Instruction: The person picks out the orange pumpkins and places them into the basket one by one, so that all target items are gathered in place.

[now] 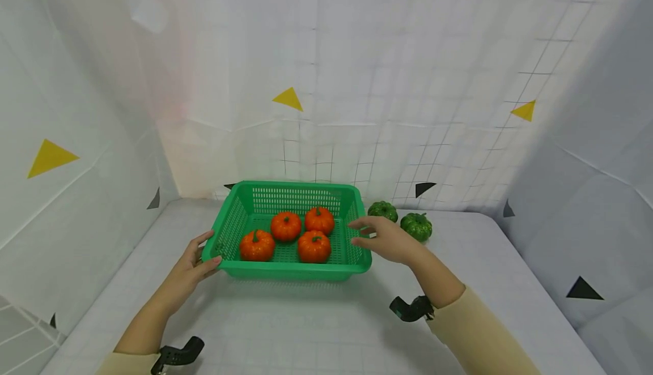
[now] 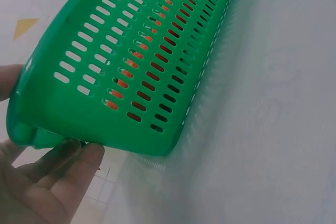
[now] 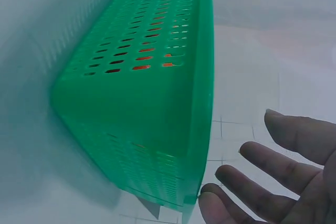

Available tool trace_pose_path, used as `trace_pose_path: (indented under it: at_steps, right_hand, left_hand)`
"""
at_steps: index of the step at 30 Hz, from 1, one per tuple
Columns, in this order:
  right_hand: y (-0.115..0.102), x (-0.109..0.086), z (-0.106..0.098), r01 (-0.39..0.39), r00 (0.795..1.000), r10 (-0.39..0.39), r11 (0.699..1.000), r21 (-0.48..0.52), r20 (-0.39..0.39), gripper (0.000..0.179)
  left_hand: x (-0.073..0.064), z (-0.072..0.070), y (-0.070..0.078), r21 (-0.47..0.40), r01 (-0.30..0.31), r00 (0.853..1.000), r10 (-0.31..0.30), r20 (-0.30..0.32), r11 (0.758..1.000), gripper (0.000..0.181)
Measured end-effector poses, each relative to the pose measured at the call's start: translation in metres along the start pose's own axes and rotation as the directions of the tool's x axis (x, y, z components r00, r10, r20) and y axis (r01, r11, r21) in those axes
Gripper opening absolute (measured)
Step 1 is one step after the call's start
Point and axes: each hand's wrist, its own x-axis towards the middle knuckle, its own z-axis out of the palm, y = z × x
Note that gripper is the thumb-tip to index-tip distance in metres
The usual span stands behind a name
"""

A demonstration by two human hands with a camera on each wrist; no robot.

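A green plastic basket (image 1: pixel 296 271) with slotted walls stands on the table, several small orange pumpkins (image 1: pixel 314 247) inside it. My left hand (image 1: pixel 185 277) grips the basket's left rim near its front corner. In the left wrist view the thumb lies on one side of the rim and the fingers (image 2: pixel 86 169) on the other. Beside the right rim is my right hand (image 1: pixel 390 241), its fingers loosely bent and spread, holding nothing. The right wrist view has the fingertips (image 3: pixel 210 203) close to the basket's edge; whether they touch it I cannot tell.
Two small green pumpkins sit right of the basket: one (image 1: pixel 382 211) near the back wall, the other (image 1: pixel 416 227) beyond my right hand. White sheeting with yellow and black triangles walls the white table (image 1: pixel 285 329) at the back and sides.
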Motion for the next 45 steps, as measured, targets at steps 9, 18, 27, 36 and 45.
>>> trace_pose_path:
  at_steps: [9,18,27,36,45]
  right_hand:
    - [0.009,-0.019,0.007,0.019,0.995,-0.014,0.999,0.049,-0.095,0.038]
    - [0.018,-0.039,0.007,0.017,0.972,-0.012,1.000,0.020,-0.233,0.034]
    - [0.039,-0.058,0.004,-0.011,0.939,0.005,1.000,-0.015,-0.343,0.027]
    - [0.056,-0.075,-0.004,-0.064,0.918,0.049,0.998,-0.025,-0.394,0.028]
    - [0.073,-0.093,-0.007,-0.097,0.897,0.063,0.994,-0.056,-0.438,0.031]
  left_hand:
    - [0.000,0.000,0.001,0.013,0.008,1.000,-0.008,-0.006,1.000,0.076]
    - [0.000,0.000,0.001,0.019,0.011,1.000,-0.011,-0.008,1.000,0.076]
    - [0.000,0.000,0.001,0.042,0.012,1.000,-0.012,-0.018,0.999,0.076]
    - [0.000,0.001,0.004,0.062,0.003,0.999,0.000,-0.047,0.998,0.074]
    - [0.000,0.000,0.000,0.087,-0.011,0.999,0.015,-0.050,0.996,0.074]
